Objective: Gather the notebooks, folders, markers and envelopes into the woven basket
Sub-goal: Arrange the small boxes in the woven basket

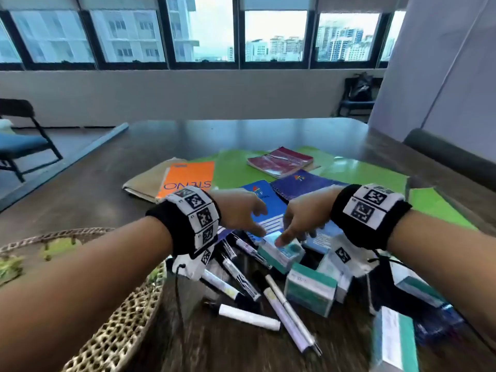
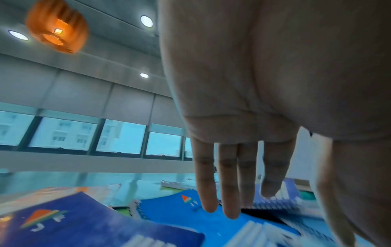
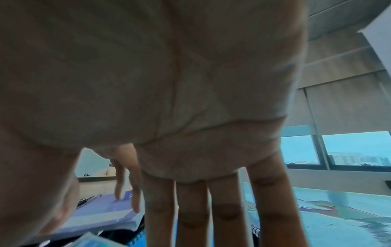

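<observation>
Both my hands hover side by side over the heap of stationery. My left hand [image 1: 245, 214] is open, its straight fingers [image 2: 225, 187] pointing down just above a blue spiral notebook [image 1: 268, 202] [image 2: 180, 215]. My right hand [image 1: 298, 224] is open too, with straight fingers [image 3: 194, 208], and one fingertip touches a teal-and-white box [image 1: 281, 253]. Several white markers [image 1: 241, 285] lie scattered below the hands. A purple notebook [image 1: 303, 183], a red notebook [image 1: 279, 161], an orange steno pad [image 1: 188, 178], tan envelopes [image 1: 147, 181] and green folders [image 1: 236, 167] lie farther back. The woven basket [image 1: 115, 331] stands at the lower left under my left forearm.
More teal-and-white boxes [image 1: 311, 291] crowd the near right of the dark wooden table [image 1: 241, 135]. A folding chair [image 1: 21, 140] stands off to the left and another chair [image 1: 357, 98] by the far wall. A dark blue notebook [image 2: 84, 224] lies close under the left wrist.
</observation>
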### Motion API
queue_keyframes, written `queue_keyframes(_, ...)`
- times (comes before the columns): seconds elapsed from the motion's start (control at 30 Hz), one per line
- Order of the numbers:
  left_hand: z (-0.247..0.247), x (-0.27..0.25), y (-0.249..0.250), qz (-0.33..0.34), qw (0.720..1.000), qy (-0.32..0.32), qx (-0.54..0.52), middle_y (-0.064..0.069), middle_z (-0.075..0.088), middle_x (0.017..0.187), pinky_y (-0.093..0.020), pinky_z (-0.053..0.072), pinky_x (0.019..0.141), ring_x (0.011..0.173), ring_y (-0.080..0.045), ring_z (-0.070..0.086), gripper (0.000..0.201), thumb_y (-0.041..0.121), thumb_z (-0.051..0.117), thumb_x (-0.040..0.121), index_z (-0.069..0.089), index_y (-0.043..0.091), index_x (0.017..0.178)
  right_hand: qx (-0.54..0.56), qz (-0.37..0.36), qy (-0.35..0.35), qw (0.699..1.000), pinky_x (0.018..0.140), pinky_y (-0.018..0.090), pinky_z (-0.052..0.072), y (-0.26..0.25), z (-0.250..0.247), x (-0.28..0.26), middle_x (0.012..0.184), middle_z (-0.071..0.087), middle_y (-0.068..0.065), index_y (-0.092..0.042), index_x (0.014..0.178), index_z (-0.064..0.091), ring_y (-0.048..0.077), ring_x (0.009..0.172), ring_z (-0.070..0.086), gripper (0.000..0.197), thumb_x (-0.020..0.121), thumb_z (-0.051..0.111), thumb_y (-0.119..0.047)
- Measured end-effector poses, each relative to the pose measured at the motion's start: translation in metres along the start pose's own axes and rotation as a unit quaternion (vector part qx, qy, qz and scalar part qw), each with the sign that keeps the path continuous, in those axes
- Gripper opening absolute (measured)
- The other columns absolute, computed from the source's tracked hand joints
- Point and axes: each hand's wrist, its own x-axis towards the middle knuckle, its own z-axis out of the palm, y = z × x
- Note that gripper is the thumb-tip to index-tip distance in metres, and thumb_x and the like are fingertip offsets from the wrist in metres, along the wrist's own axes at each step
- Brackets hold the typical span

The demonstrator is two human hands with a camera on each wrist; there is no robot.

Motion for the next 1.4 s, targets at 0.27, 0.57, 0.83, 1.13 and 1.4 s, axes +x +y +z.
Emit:
queue_keyframes(0.27, 0.02, 0.019, 0.039, 0.097, 0.99, -0.084, 0.051, -0.005, 0.06, 0.131, -0.039, 0.049, 0.095, 0.112, -0.025, 0.06, 0.073, 0.039, 0.079, 0.076, 0.049, 0.025, 0.142, -0.057, -0.028, 0.039, 0.997, 0.057, 0.026, 0.043, 0.005, 0.021, -0.018, 0.059, 0.067, -0.003, -0.017, 0.062, 0.061, 0.021, 0.065, 0.067, 0.061, 0.079, 0.062, -0.076)
queue_keyframes(0.57, 0.01, 0.0, 0.037, 0.042, 0.996, -0.061, 0.04, -0.004, 0.056, 0.117, -0.025, 0.039, 0.079, 0.085, -0.009, 0.045, 0.062, 0.046, 0.076, 0.081, 0.053, 0.014, 0.129, -0.088, -0.033, 0.115, 0.989, 0.072, 0.032, 0.05, -0.006, 0.026, -0.016, 0.089, 0.064, -0.001, -0.021, 0.09, 0.059, 0.022, 0.086, 0.062, 0.049, 0.081, 0.066, -0.068)
queue_keyframes(0.83, -0.008, -0.032, 0.03, 0.008, 1.0, 0.002, 0.003, 0.003, 0.058, 0.107, -0.032, 0.048, 0.084, 0.093, -0.019, 0.058, 0.069, 0.053, 0.079, 0.074, 0.047, 0.017, 0.123, -0.002, -0.088, 0.168, 0.982, 0.06, 0.022, 0.038, -0.023, 0.012, -0.036, 0.081, 0.057, -0.011, -0.027, 0.102, 0.056, 0.015, 0.079, 0.058, 0.036, 0.083, 0.071, -0.054)
queue_keyframes(1.13, -0.042, -0.127, -0.003, -0.003, 0.987, 0.113, -0.111, 0.007, 0.058, 0.099, -0.015, 0.044, 0.071, 0.081, -0.006, 0.058, 0.06, 0.042, 0.083, 0.074, 0.051, 0.03, 0.123, 0.122, -0.176, 0.235, 0.948, 0.073, 0.028, 0.047, -0.076, -0.008, -0.069, 0.097, 0.066, -0.001, -0.02, 0.108, 0.053, 0.018, 0.085, 0.064, 0.056, 0.073, 0.084, -0.049)
queue_keyframes(1.4, -0.049, -0.227, -0.028, -0.086, 0.986, 0.087, -0.117, 0.011, 0.061, 0.087, -0.023, 0.049, 0.067, 0.069, 0.003, 0.059, 0.049, 0.034, 0.075, 0.084, 0.045, 0.031, 0.123, 0.104, -0.289, 0.175, 0.935, 0.062, 0.009, 0.042, -0.163, -0.017, -0.067, 0.094, 0.069, -0.004, -0.016, 0.115, 0.06, 0.01, 0.076, 0.063, 0.035, 0.088, 0.077, -0.029)
